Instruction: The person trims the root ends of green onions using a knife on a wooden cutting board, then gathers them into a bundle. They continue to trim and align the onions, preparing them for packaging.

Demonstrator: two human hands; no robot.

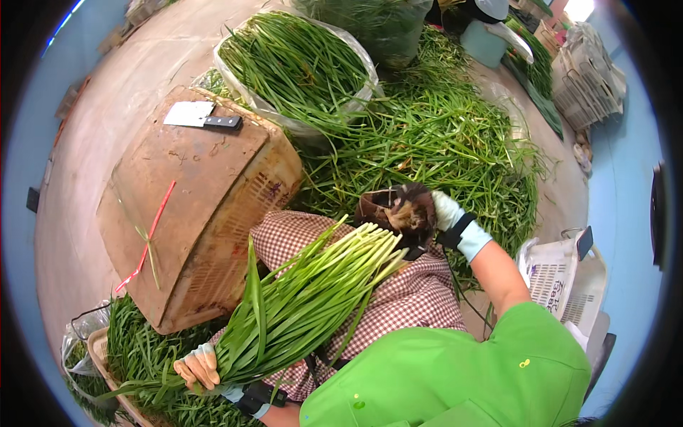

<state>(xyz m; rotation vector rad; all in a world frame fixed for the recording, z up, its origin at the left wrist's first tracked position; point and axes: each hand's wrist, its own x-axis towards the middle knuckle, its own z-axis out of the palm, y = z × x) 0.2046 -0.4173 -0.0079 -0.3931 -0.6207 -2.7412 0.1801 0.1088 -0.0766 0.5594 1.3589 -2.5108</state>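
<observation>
My left hand point(198, 367), in a glove with tan fingers, is closed around the leafy end of a bunch of garlic chives point(299, 309). The bunch lies slantwise over my checked apron, its pale stem ends pointing up and right. Beside those ends my right hand point(448, 212), in a light-blue glove, touches a dark brown, bristly thing point(413, 213); its fingers are mostly hidden. On the brown board point(187, 155) to the left lie a cleaver point(200, 116) with a black handle and a red-and-white strip point(148, 243) crossed by a leaf.
The board rests on a plastic crate point(229, 272). Behind it stands a plastic sack point(368, 80) full of long green leaves. Loose leaves point(437, 139) pile beyond my knees. A leaf-filled basket point(98, 347) sits lower left, white crates point(549, 277) at right. Another person point(493, 34) is partly visible at top right.
</observation>
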